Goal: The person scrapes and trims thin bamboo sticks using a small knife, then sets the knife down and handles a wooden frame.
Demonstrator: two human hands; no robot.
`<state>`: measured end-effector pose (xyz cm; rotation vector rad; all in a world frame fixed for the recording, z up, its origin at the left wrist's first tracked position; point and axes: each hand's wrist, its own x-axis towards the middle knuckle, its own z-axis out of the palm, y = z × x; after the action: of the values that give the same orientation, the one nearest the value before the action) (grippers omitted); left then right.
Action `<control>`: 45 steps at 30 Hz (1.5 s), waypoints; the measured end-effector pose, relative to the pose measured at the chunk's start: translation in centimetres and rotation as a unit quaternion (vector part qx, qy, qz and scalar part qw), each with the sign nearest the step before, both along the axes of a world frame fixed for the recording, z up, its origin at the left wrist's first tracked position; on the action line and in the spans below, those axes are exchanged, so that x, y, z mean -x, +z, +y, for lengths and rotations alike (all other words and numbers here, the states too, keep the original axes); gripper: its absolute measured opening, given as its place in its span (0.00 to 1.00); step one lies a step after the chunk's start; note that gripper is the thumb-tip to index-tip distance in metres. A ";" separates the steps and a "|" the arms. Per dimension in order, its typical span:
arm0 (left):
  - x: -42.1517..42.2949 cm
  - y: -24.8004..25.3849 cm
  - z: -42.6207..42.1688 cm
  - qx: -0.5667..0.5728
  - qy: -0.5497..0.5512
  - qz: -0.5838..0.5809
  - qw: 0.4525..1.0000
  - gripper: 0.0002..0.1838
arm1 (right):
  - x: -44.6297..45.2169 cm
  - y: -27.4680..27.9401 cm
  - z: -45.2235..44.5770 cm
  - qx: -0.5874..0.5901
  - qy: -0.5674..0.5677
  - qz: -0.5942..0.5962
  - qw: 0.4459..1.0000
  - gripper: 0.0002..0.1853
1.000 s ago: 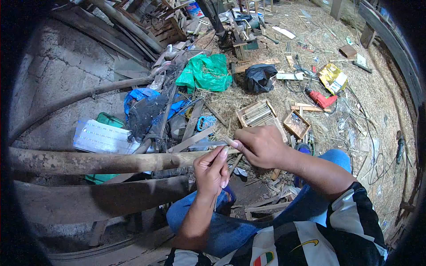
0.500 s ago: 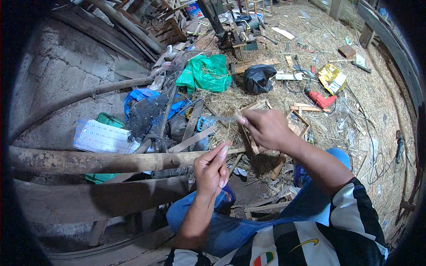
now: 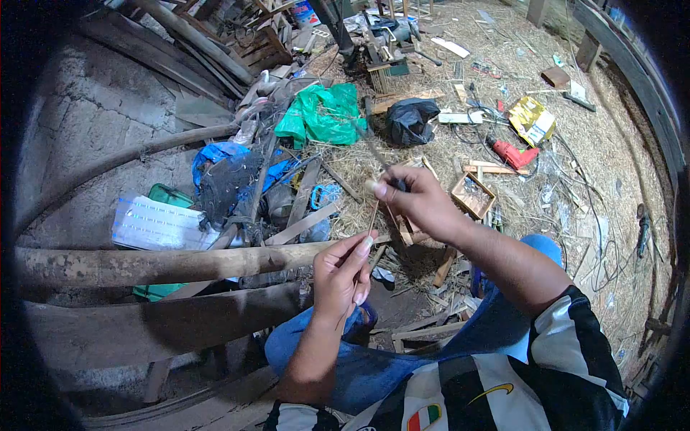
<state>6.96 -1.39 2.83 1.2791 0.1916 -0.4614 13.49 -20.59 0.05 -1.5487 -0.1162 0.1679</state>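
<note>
My left hand is closed, pinching a thin wooden stick between thumb and fingertips. The stick rises from that pinch toward the other hand. Just above and to the right, my right hand is closed round the dark handle of a knife. Its slim blade, somewhat blurred, points up and to the left, away from me. The right thumb lies by the stick's upper end; whether it touches the stick I cannot tell. Beneath the hands, a small wooden frame is partly hidden by the right hand.
A bamboo pole crosses on the left. Ahead lie a green plastic bag, a black bag and a red power drill with cords. A small wooden box sits right of the hands. Straw and shavings cover the ground.
The knife blade has swung from pointing left to pointing up and away. My right hand has shifted slightly left, while my left hand keeps its pinch. The view has shifted slightly.
</note>
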 end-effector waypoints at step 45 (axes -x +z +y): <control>-0.5 -0.3 1.6 0.056 0.030 0.008 0.998 0.13 | 3.1 0.7 0.4 0.368 0.024 -0.295 0.881 0.14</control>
<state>7.43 0.24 2.51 1.1573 0.2142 -0.4244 10.36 -20.20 0.79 -2.3236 -0.6332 -0.2667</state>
